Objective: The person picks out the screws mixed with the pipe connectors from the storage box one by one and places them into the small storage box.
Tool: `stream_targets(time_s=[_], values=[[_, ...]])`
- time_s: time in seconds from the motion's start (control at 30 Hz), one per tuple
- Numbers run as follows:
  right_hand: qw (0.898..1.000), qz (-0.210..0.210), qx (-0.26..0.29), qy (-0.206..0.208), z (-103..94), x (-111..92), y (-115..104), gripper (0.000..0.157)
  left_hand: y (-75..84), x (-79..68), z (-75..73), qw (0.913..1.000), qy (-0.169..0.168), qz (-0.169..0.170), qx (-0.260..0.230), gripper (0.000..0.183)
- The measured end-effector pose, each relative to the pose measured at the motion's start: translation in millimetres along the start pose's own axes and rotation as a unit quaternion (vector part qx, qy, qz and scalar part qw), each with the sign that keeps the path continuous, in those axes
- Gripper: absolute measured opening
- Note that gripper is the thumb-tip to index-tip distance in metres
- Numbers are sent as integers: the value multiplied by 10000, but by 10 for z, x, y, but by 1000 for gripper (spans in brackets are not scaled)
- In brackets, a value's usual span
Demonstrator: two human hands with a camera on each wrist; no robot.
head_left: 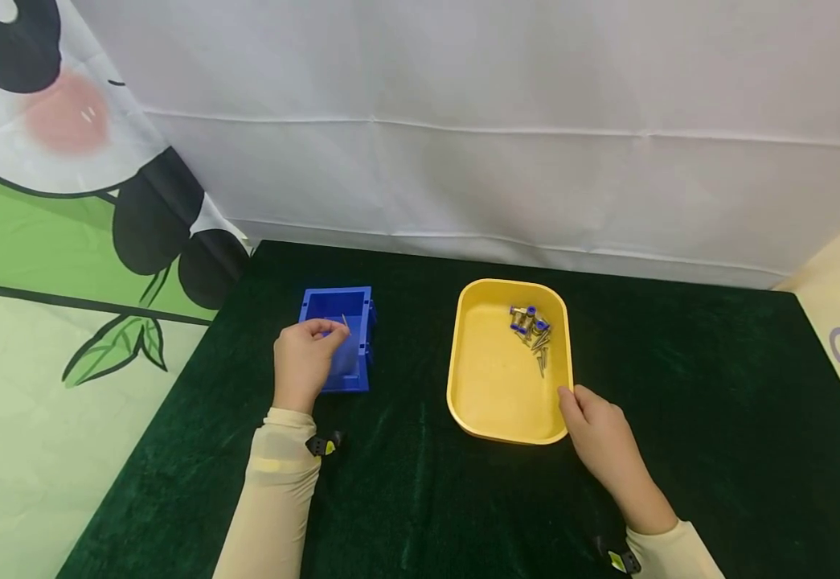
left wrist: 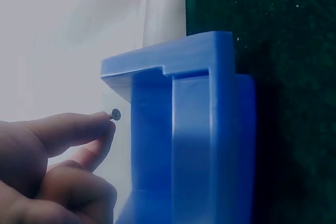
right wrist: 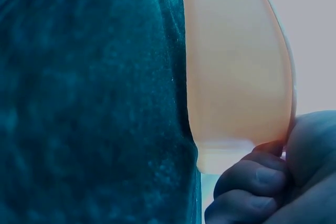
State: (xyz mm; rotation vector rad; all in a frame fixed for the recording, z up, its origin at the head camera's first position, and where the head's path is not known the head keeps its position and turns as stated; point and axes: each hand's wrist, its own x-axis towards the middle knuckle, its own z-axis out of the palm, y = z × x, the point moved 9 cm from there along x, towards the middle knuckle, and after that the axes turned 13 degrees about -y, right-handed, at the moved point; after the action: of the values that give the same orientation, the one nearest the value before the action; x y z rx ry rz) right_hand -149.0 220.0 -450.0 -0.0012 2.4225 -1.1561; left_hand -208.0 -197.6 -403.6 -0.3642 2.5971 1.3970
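My left hand (head_left: 302, 362) pinches a small screw (head_left: 345, 321) between thumb and forefinger, over the blue bin (head_left: 345, 384). In the left wrist view the round head of the screw (left wrist: 116, 114) pokes out past the fingertips, beside the bin's wall (left wrist: 194, 145). At the right, my right hand (head_left: 603, 434) grips the near right rim of a yellow tray (head_left: 488, 394), thumb on the inside and fingers curled under the rim outside, as the right wrist view shows. Several screws (head_left: 541, 354) and brass fittings with blue collars (head_left: 528, 319) lie heaped in the tray's far right part.
Dark green velvet cloth (head_left: 405, 482) covers the table under both containers. A white curtain (head_left: 463, 177) hangs behind the far edge, and a printed panda sheet (head_left: 65, 241) borders the left side.
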Motion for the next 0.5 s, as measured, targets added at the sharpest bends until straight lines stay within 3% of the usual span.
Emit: stream_targets(time_s=[0.27,0.5], values=[[10000,-47,46,10,-7,-23,-12,45,28,-51,-15,9999,-43,-93,-108,25],[10000,-37,27,56,-9,-34,3,45,162,-122,26,9997,-146,10,-197,26]])
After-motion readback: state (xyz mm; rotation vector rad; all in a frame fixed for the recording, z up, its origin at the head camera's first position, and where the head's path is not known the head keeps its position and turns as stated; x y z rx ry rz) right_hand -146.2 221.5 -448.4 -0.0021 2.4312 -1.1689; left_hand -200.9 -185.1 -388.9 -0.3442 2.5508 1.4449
